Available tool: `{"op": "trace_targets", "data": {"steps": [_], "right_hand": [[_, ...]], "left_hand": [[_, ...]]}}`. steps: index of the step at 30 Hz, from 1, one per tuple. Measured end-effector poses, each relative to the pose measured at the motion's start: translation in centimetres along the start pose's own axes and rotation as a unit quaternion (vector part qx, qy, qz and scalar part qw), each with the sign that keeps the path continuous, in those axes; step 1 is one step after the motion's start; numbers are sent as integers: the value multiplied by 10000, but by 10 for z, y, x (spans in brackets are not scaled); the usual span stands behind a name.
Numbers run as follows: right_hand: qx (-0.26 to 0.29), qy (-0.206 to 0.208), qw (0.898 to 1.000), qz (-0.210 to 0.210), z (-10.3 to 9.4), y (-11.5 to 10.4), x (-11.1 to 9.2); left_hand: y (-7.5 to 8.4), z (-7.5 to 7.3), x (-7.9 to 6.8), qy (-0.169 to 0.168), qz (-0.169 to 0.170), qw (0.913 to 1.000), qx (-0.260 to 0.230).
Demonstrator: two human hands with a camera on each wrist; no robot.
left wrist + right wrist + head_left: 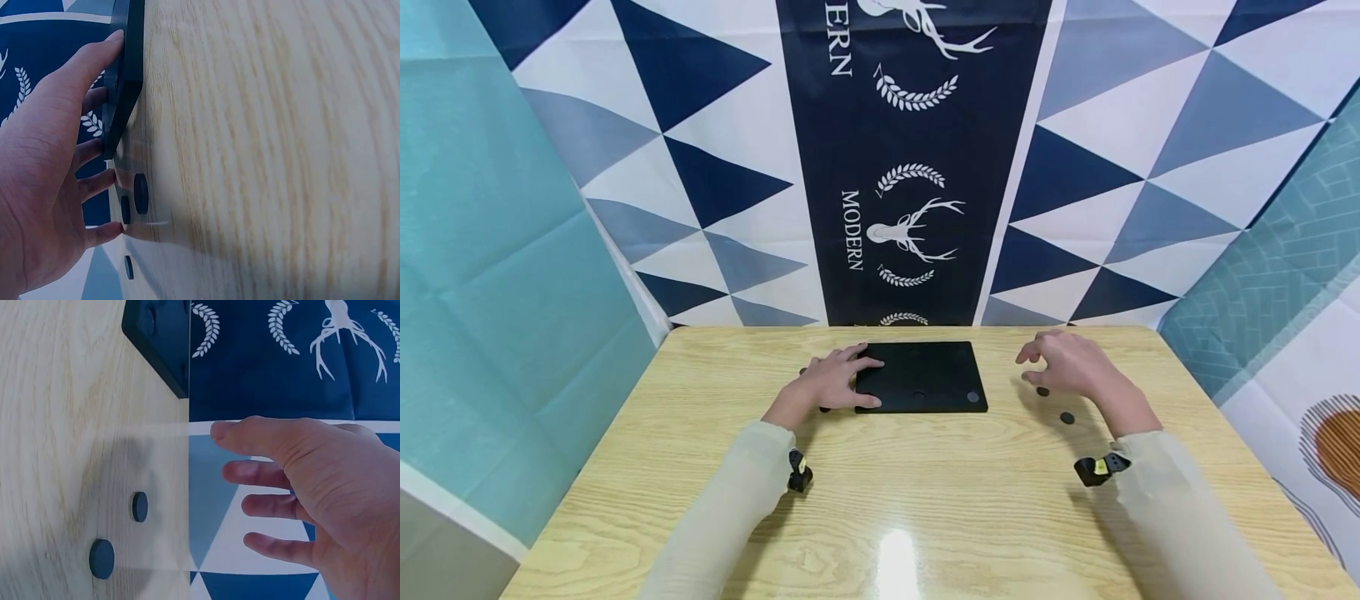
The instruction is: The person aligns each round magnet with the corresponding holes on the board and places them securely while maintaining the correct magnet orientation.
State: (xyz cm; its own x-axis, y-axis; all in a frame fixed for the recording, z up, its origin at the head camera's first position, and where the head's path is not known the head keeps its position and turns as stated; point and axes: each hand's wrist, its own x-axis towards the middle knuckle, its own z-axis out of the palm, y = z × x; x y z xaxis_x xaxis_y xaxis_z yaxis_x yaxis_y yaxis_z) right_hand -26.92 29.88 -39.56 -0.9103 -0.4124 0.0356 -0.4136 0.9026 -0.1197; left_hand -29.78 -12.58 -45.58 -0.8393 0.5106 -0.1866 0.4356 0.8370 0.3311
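A flat black rectangular board (925, 375) lies on the table, a grey round spot near its front right corner. My left hand (835, 382) rests at the board's left end, thumb and fingers spread; in the left wrist view the thumb tip lies on its edge. Small black discs (141, 194) lie on the table under and beside that hand, partly hidden from the head view. Off to the right, my right hand (1070, 367) hovers over the table with loosely bent fingers and nothing in its grasp. Two black discs (102, 559) lie below it.
The light wood table (850, 492) ends at a patterned cloth backdrop (917, 167). Teal cloth (512, 250) hangs along the left side, and more patterned cloth (1285, 275) along the right. Each wrist wears a small black camera (1092, 471).
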Motion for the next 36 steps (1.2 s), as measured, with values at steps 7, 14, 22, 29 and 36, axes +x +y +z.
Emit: {"op": "trace_targets", "data": {"steps": [7,14,22,29,36], "right_hand": [[22,-29,9999,106,-4,5,-2],[26,-21,9993,361,-5,9,-2],[60,-101,9988,479,-5,13,-1],[59,-349,9985,410,2,14,-2],[119,-402,9980,466,8,16,-5]], "left_hand": [[-1,2,0,-15,-4,10000,-11],[-1,2,-1,-24,-14,10000,28],[-1,3,1,2,-11,10000,36],[-2,2,1,3,-33,10000,46],[-2,2,2,8,8,10000,64]]}}
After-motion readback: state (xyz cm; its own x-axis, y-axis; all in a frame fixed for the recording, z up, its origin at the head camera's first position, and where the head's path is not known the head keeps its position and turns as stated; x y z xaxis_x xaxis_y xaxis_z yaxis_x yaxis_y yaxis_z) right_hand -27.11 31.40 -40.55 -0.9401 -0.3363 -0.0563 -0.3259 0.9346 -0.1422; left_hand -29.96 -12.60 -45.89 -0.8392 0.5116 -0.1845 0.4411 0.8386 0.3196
